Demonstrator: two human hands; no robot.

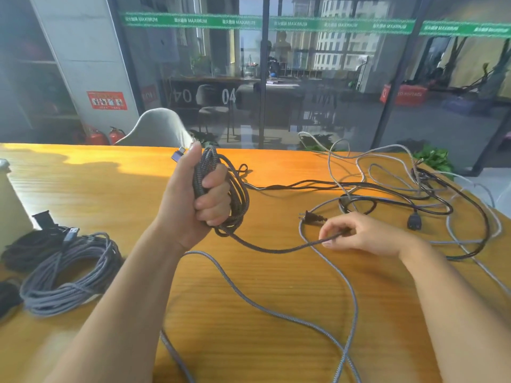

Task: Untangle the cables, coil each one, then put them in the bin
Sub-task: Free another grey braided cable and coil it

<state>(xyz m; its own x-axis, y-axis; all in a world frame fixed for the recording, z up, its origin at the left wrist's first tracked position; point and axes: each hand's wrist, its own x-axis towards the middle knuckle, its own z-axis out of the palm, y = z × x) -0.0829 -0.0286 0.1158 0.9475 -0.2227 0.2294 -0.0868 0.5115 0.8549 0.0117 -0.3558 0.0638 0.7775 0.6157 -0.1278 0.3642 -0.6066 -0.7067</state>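
Orange wooden table (276,313), glass wall (318,78) behind, cables (414,194) strewn.

left hand (193,200) raised, fist clenched round a bundle; right hand (362,234) low, palm down, thumb and fingertips pinched together.

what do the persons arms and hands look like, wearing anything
Both forearms are bare as far as the picture shows: no sleeves, gloves, watch or bracelet in view. The left hand and right hand show no rings. The nails look short and unpainted.
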